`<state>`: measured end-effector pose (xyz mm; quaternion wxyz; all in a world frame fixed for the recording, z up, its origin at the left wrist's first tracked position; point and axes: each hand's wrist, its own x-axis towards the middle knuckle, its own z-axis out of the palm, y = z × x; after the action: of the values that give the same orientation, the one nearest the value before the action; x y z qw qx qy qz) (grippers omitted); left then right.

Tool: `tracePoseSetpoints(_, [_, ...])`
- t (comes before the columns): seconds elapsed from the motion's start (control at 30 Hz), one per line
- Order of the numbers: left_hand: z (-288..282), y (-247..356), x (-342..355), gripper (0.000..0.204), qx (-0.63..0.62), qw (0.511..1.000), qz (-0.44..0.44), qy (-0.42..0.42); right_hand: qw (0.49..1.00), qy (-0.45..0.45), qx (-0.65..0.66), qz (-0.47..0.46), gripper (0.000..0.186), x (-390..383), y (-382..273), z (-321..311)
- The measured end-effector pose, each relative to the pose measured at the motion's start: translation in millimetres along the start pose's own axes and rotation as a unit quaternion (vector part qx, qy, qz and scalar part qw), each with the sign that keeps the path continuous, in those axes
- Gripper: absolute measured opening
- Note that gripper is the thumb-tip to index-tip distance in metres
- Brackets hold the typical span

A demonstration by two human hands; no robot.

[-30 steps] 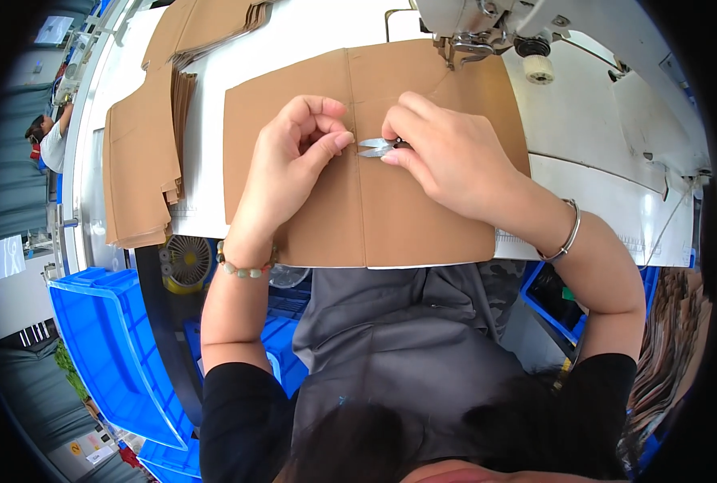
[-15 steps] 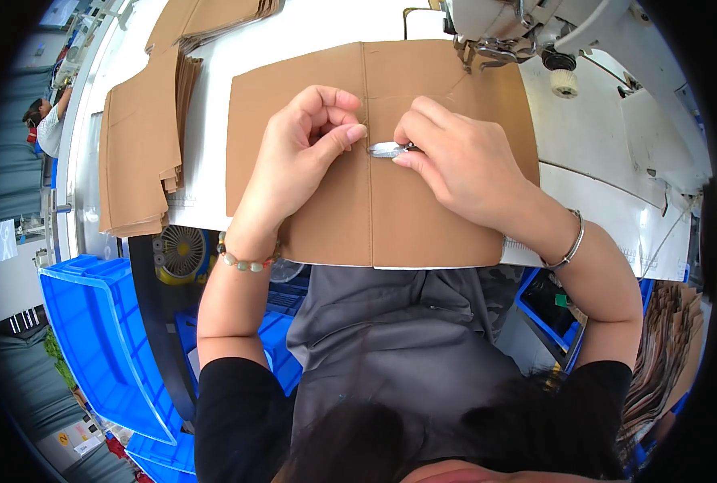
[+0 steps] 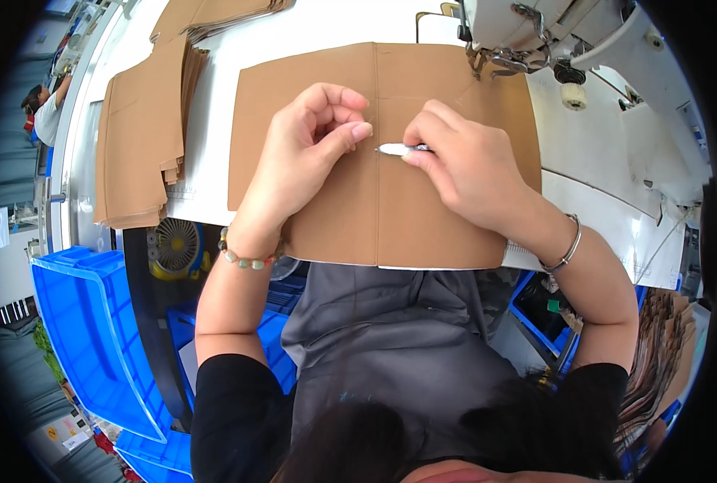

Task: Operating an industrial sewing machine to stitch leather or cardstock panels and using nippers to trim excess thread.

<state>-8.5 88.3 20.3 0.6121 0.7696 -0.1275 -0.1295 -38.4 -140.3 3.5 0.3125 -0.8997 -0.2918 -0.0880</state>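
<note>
Left hand [image 3: 310, 153]: it is curling loosely over the brown fabric panel [image 3: 379, 217], thumb and forefinger pressed together at a fine thread or seam point just left of the centre seam; what sits between them is too small to tell.

Right hand [image 3: 471, 173]: its fingers [image 3: 423, 133] are pinching a small silvery thread snip [image 3: 397, 149], the pale tip pointing left toward the left thumb and lying right at the seam line.

Fabric panel: it is lying flat on the white worktop [image 3: 326, 28], its near edge hanging just over the worktop's front above the grey apron [image 3: 374, 338].

Risk to the cloth: the tip is working so close to the surface that, in my judgement, a slight dip could be nicking the fabric or cutting a stitch of the seam instead of the loose thread.

Risk to the fingers: the left fingertips [image 3: 358, 130] are sitting nearly touching the tip, so a slip of the snip could be pricking them.

Risk of shifting: only the two hands are weighing the panel down; a tug on the thread could be puckering it or dragging it off the edge.

Surroundings: a sewing machine head [image 3: 527, 36] is standing just beyond the panel, a stack of brown cut pieces [image 3: 141, 145] is lying to the left, and blue plastic bins [image 3: 85, 330] are standing below.
</note>
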Motion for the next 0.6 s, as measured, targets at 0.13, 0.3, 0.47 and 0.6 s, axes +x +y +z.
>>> tracePoseSetpoints(0.13, [-34,7,-47,0.017,-0.038,0.997,-0.023,0.056,0.995,0.028,0.077,0.055,0.012,0,4,-7])
tracePoseSetpoints(0.3, [-105,-34,-147,0.019,-0.008,0.982,-0.161,0.099,0.992,0.012,0.084,0.097,0.011,0,8,-5])
tracePoseSetpoints(0.47, [-154,-157,-210,0.021,0.098,0.914,-0.266,0.292,0.988,0.007,0.121,0.095,0.009,2,7,-7])
tracePoseSetpoints(0.6, [-170,-199,-225,0.025,0.114,0.878,-0.302,0.353,0.977,0.001,0.171,0.123,0.01,-1,13,-6])
